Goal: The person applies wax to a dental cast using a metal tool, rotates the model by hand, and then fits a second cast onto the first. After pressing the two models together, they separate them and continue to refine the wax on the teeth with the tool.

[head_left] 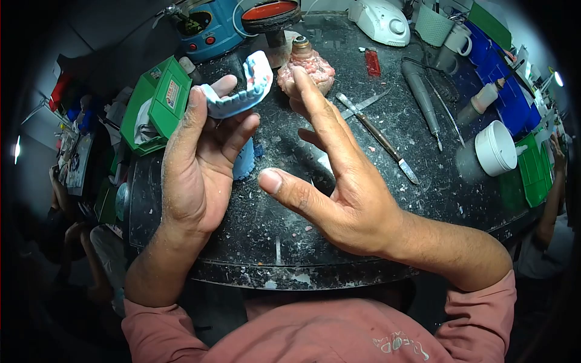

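Observation:
Up in front of me, my left hand [203, 163] holds a pale blue, horseshoe-shaped dental model [239, 101] between thumb and fingers. Tooth-like bumps line its curve, with small pink-red patches on it. My right hand [348, 190] is open to the right of the model, thumb and fingers apart, touching nothing I can see. A second light blue piece [244, 162] lies on the bench beside my left palm, partly hidden. Beyond my right fingertips stands a squat burner [321, 69] crusted with pink wax. A wax knife [382, 138] lies across another blade to the right.
On the black bench [290, 242] stand a green bin [158, 109], a blue machine [212, 30], a white control box [380, 23] and a white tub [495, 148]. A grey handpiece [420, 97] lies at the right. Other people's arms show at both edges.

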Demonstrator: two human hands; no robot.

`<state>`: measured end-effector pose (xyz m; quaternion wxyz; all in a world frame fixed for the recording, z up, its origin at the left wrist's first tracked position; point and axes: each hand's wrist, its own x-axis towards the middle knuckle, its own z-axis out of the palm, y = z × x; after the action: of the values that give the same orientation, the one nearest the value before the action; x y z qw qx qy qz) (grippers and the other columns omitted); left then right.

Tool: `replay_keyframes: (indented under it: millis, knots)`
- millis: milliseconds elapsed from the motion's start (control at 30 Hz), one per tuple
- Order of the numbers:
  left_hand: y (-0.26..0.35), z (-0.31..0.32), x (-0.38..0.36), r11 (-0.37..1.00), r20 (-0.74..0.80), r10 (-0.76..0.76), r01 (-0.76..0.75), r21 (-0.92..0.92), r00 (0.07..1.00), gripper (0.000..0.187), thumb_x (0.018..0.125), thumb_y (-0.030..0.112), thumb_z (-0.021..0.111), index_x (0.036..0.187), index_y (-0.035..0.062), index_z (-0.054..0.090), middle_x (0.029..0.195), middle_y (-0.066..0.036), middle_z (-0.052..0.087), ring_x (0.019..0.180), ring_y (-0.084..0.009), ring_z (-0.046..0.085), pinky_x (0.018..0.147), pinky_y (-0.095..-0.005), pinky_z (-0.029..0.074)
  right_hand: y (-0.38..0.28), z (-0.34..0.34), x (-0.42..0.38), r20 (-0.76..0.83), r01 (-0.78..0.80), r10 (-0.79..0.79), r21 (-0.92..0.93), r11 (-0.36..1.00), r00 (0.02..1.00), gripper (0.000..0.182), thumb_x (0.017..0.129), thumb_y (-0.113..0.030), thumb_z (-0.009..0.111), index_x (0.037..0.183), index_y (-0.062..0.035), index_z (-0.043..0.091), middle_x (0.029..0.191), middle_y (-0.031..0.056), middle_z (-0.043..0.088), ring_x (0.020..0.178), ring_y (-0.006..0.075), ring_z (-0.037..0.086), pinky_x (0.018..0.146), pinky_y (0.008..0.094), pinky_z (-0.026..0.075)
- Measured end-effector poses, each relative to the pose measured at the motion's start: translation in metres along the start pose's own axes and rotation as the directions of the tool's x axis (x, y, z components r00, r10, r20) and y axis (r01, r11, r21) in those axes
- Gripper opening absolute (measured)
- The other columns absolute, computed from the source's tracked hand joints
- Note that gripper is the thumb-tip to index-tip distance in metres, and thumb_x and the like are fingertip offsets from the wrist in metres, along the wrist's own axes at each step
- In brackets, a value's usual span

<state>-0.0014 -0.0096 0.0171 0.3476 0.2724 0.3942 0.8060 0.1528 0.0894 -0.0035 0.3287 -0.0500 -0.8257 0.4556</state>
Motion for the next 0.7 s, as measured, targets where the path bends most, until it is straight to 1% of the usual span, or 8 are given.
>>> replay_keyframes:
  millis: [67,133,167,233,267,400,500,700]
  knots:
    - [0.001,0.008,-0.005,0.998,0.054,0.031,-0.034,0.060,0.998,0.041,0.099,0.029,0.047,0.126,-0.0019,0.047,0.110,-0.011,0.059,0.105,-0.0185,0.060,0.092,-0.0357,0.054,-0.001,-0.002,0.002,-0.007,0.015,-0.015,0.026,1.000,1.000,0.093,0.086,-0.029,0.068,0.150,-0.0039,0.007,0.150,0.0210,0.021,0.138,0.0318,0.028,0.107,0.0458,0.032]
    - [0.000,0.006,-0.008,0.989,0.153,0.078,-0.096,0.114,0.985,0.046,0.100,0.029,0.044,0.132,-0.0054,0.042,0.109,-0.009,0.059,0.107,-0.0177,0.059,0.096,-0.0380,0.052,-0.002,-0.001,0.005,0.008,0.121,-0.124,0.168,0.978,0.992,0.093,0.089,-0.041,0.061,0.148,0.0022,0.002,0.148,0.0312,0.014,0.140,0.0409,0.016,0.114,0.0459,0.020]
    - [-0.003,0.009,-0.011,0.982,0.164,0.133,-0.152,0.109,0.977,0.047,0.099,0.028,0.046,0.131,-0.0052,0.042,0.108,-0.009,0.058,0.106,-0.0170,0.060,0.093,-0.0361,0.053,-0.002,-0.002,0.006,0.025,0.160,-0.167,0.193,0.968,0.986,0.095,0.088,-0.040,0.063,0.149,-0.0012,0.000,0.150,0.0286,0.012,0.141,0.0390,0.015,0.114,0.0455,0.019]
    - [-0.005,0.007,-0.014,0.972,0.231,0.201,-0.222,0.072,0.952,0.047,0.098,0.027,0.049,0.132,-0.0050,0.041,0.109,-0.010,0.058,0.103,-0.0163,0.061,0.091,-0.0330,0.055,-0.004,-0.001,0.006,0.026,0.248,-0.255,0.152,0.957,0.967,0.097,0.087,-0.038,0.065,0.150,-0.0031,0.000,0.152,0.0262,0.010,0.142,0.0379,0.015,0.114,0.0447,0.018]
    - [-0.004,0.009,-0.016,0.967,0.227,0.212,-0.238,0.092,0.951,0.047,0.096,0.026,0.053,0.131,-0.0045,0.043,0.109,-0.009,0.058,0.101,-0.0152,0.061,0.088,-0.0301,0.055,-0.004,0.000,0.006,0.015,0.269,-0.277,0.193,0.944,0.961,0.097,0.086,-0.036,0.067,0.150,-0.0036,0.001,0.153,0.0247,0.008,0.142,0.0376,0.014,0.114,0.0443,0.017]
    - [-0.004,0.005,-0.016,0.962,0.242,0.228,-0.256,0.090,0.943,0.049,0.093,0.027,0.059,0.128,-0.0039,0.046,0.109,-0.010,0.058,0.101,-0.0140,0.061,0.087,-0.0285,0.055,-0.002,0.001,0.007,-0.016,0.317,-0.323,0.244,0.916,0.946,0.097,0.084,-0.033,0.069,0.150,-0.0030,0.004,0.154,0.0232,0.008,0.142,0.0358,0.014,0.114,0.0434,0.016]
    - [-0.007,0.003,-0.016,0.952,0.258,0.256,-0.289,0.099,0.932,0.049,0.092,0.027,0.060,0.128,-0.0041,0.047,0.109,-0.010,0.058,0.101,-0.0139,0.060,0.088,-0.0282,0.055,0.000,0.002,0.009,-0.039,0.366,-0.369,0.262,0.893,0.929,0.096,0.084,-0.032,0.069,0.150,-0.0033,0.006,0.154,0.0223,0.010,0.143,0.0354,0.014,0.114,0.0432,0.016]
    - [-0.008,0.004,-0.019,0.950,0.260,0.266,-0.298,0.091,0.928,0.049,0.093,0.027,0.059,0.128,-0.0052,0.046,0.110,-0.011,0.057,0.101,-0.0145,0.060,0.089,-0.0285,0.054,0.004,0.002,0.008,-0.056,0.333,-0.332,0.308,0.891,0.942,0.087,0.084,-0.026,0.069,0.149,-0.0034,0.016,0.153,0.0204,0.019,0.142,0.0326,0.019,0.114,0.0411,0.018]
